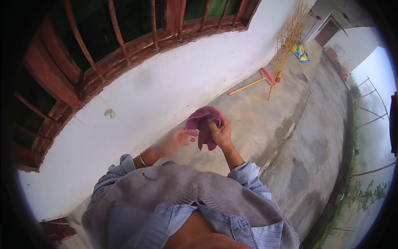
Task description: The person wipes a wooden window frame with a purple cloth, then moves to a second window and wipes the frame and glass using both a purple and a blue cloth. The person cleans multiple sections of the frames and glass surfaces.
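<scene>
A purple cloth [203, 124] is bunched up in front of my body, gripped from its right side by my right hand [222, 132], thumb on top. Part of the cloth hangs down in folds. My left hand [178, 141] is slightly blurred, with its fingers apart, close to the left edge of the cloth; whether a fingertip touches it I cannot tell. A bracelet circles my left wrist.
A white wall [149, 87] runs along my left, below a window frame [133, 51] with rusty bars. Ahead on the concrete floor [248, 124] are a red broom head [266, 76] with a yellow handle, a twig broom [287, 43] and a blue-yellow bag [300, 53].
</scene>
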`<act>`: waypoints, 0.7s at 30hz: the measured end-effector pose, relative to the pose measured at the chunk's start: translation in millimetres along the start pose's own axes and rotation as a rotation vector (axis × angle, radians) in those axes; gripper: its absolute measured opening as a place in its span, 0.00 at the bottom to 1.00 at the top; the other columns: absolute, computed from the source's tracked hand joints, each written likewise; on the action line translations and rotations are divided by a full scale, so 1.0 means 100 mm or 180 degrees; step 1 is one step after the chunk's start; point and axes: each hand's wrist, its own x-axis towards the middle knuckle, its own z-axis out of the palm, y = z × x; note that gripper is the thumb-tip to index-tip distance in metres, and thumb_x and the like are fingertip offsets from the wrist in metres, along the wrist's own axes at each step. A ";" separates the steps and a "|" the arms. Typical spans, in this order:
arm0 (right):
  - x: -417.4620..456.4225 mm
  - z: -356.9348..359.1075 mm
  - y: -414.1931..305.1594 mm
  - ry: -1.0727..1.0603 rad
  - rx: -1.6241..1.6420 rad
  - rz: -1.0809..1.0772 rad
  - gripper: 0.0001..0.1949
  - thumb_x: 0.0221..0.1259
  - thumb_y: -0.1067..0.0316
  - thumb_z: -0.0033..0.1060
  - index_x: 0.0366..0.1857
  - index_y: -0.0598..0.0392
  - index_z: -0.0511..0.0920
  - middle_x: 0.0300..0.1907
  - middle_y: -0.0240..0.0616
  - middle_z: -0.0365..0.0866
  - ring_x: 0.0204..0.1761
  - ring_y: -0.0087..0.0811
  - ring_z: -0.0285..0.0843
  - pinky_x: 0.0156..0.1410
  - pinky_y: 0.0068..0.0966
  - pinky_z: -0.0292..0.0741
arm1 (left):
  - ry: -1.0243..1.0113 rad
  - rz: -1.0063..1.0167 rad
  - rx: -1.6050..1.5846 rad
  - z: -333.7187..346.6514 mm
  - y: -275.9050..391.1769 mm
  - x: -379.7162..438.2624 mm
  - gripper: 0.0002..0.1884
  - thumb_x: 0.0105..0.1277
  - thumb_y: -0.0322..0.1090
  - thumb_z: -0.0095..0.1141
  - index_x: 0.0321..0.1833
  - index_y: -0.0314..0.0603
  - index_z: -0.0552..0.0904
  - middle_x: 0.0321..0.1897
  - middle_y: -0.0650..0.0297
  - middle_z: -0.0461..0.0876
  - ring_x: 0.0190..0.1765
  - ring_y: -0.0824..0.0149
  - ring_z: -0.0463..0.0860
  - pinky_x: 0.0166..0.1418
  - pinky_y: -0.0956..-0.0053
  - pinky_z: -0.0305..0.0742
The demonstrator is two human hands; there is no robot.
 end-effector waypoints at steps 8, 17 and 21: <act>2.17 0.21 -0.50 0.0339 -0.0583 -0.1733 0.19 0.58 0.76 0.64 0.55 0.59 0.78 0.44 0.43 0.85 0.43 0.30 0.84 0.51 0.24 0.78 | 0.0941 -0.0421 -0.0102 -0.35 -0.10 0.37 0.15 0.74 0.32 0.45 0.59 0.39 0.77 0.51 0.62 0.81 0.50 0.68 0.81 0.54 0.71 0.75; 3.49 0.58 -0.15 -0.0939 -0.2836 -0.3133 0.26 0.40 0.75 0.68 0.51 0.58 0.78 0.53 0.45 0.80 0.57 0.47 0.74 0.60 0.37 0.73 | 0.1837 -0.0160 -0.0719 -0.98 -0.16 1.08 0.14 0.72 0.31 0.45 0.56 0.36 0.78 0.46 0.60 0.83 0.46 0.67 0.82 0.52 0.70 0.76; 3.68 -0.09 0.12 -0.0217 -0.1515 -0.1514 0.15 0.45 0.78 0.63 0.41 0.57 0.83 0.36 0.43 0.86 0.36 0.39 0.85 0.42 0.28 0.80 | 0.1914 -0.0291 -0.0736 -1.17 0.01 1.35 0.14 0.72 0.32 0.47 0.55 0.35 0.78 0.44 0.60 0.82 0.44 0.68 0.82 0.50 0.72 0.76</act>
